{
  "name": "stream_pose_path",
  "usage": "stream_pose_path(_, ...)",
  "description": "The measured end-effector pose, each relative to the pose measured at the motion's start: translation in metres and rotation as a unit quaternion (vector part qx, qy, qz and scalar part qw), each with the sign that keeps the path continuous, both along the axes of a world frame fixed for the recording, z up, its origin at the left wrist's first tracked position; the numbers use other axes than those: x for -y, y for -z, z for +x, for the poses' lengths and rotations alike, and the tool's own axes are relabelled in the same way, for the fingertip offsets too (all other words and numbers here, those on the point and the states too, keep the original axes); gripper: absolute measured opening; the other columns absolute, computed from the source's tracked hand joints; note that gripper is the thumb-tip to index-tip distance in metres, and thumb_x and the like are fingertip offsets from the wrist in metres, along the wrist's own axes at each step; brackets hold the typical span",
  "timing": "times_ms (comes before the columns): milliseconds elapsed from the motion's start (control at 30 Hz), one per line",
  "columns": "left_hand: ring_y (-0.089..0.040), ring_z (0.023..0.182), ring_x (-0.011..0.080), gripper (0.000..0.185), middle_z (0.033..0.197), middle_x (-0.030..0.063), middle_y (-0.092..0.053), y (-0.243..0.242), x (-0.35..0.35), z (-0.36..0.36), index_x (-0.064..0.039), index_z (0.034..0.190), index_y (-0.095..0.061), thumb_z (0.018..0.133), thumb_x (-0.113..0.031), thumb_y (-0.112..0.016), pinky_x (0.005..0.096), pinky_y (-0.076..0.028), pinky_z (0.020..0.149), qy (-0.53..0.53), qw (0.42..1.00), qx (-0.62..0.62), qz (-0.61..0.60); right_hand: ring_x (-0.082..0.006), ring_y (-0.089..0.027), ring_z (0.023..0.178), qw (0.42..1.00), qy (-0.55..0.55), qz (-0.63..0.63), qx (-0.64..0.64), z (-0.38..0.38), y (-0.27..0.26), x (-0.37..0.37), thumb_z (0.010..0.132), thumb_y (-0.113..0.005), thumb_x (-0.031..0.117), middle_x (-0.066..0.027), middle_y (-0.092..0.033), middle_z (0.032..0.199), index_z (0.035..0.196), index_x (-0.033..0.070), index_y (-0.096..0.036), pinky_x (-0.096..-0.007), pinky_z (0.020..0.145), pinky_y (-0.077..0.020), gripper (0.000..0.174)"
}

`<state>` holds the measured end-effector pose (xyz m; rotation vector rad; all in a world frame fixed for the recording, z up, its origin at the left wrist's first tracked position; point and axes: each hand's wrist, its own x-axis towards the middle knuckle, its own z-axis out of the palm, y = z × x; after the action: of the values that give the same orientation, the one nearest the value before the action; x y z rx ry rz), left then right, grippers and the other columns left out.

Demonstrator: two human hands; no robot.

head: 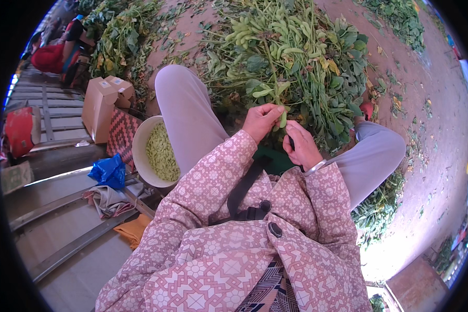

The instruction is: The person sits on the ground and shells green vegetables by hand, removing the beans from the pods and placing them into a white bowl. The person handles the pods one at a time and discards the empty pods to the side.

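Observation:
My left hand [262, 121] pinches the lower stem of a soybean plant, and a green pod [283, 119] hangs at its fingertips. Close beside it, my right hand [303, 146] is curled around a small black-handled tool [291, 142]; most of that tool is hidden by the fingers. The held stem [272, 64] runs up and away from me, with more pods along it. It lies over a large heap of soybean plants [327, 93] between my knees. Left of my knee stands a pale bucket [139, 156] that holds many small green pods or beans [162, 154].
Cardboard boxes [97, 107] and a red-black woven mat [121, 130] stand beyond the bucket. A blue plastic bag [108, 171], a folded cloth [109, 201] and an orange cloth [134, 230] lie at left. A person in red [48, 58] sits farther off, near more plants [119, 46].

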<state>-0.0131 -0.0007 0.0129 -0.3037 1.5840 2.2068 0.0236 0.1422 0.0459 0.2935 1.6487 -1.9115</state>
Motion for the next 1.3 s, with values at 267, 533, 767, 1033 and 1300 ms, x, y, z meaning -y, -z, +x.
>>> stream_pose_path(267,-0.034,0.044,0.0013,0.017,0.059,-0.0058,-0.048,0.004,-0.001,0.0,-0.004,0.084,-0.061,0.083,-0.02,-0.058,0.0168,-0.023,0.039,0.005,0.999,-0.031,-0.023,-0.0044,-0.025,0.033,0.988,0.01,-0.108,0.108,0.0,-0.005,-0.004,0.09,-0.036,0.025,0.0002,-0.04,0.053,0.108,0.01,-0.047,-0.0185,0.029,-0.0165,0.026)
stream_pose_path(533,-0.031,0.041,0.0041,0.019,0.061,-0.001,-0.048,0.01,0.007,-0.003,-0.002,0.083,-0.055,0.087,-0.02,-0.049,0.0171,-0.02,0.036,0.063,0.948,0.188,0.25,-0.0036,-0.022,0.033,0.959,0.015,-0.239,0.155,0.0,0.004,-0.006,0.091,-0.035,0.024,0.0012,-0.035,0.052,0.096,0.011,-0.047,-0.0188,0.029,-0.0157,0.018)
stream_pose_path(767,-0.029,0.04,0.0032,0.015,0.06,-0.0031,-0.044,-0.01,-0.002,-0.002,-0.006,0.08,-0.052,0.083,-0.02,-0.057,0.0182,-0.018,0.035,0.089,0.984,0.125,0.084,-0.0039,-0.022,0.034,0.99,0.035,-0.109,0.08,0.004,0.007,-0.005,0.091,-0.04,0.026,0.0015,-0.036,0.054,0.093,0.011,-0.046,-0.0186,0.029,-0.0164,0.016)
stream_pose_path(1033,-0.037,0.045,0.0027,0.016,0.062,-0.0011,-0.047,-0.015,0.0,-0.003,-0.005,0.08,-0.053,0.079,-0.017,-0.064,0.0164,-0.025,0.038,0.108,0.981,0.081,0.138,-0.0042,-0.025,0.034,0.94,0.084,-0.282,0.172,0.003,0.007,-0.013,0.092,-0.04,0.026,0.0025,-0.036,0.057,0.095,0.014,-0.044,-0.0187,0.029,-0.0169,0.013)
stream_pose_path(1300,-0.039,0.049,0.0024,0.016,0.061,-0.0031,-0.047,-0.004,-0.003,0.001,-0.004,0.085,-0.057,0.083,-0.02,-0.059,0.0161,-0.026,0.04,0.089,0.99,0.095,0.048,-0.0044,-0.03,0.036,0.985,0.117,-0.094,0.08,0.004,0.005,0.0,0.09,-0.044,0.025,0.0023,-0.042,0.055,0.089,0.01,-0.045,-0.0182,0.03,-0.0222,0.016)
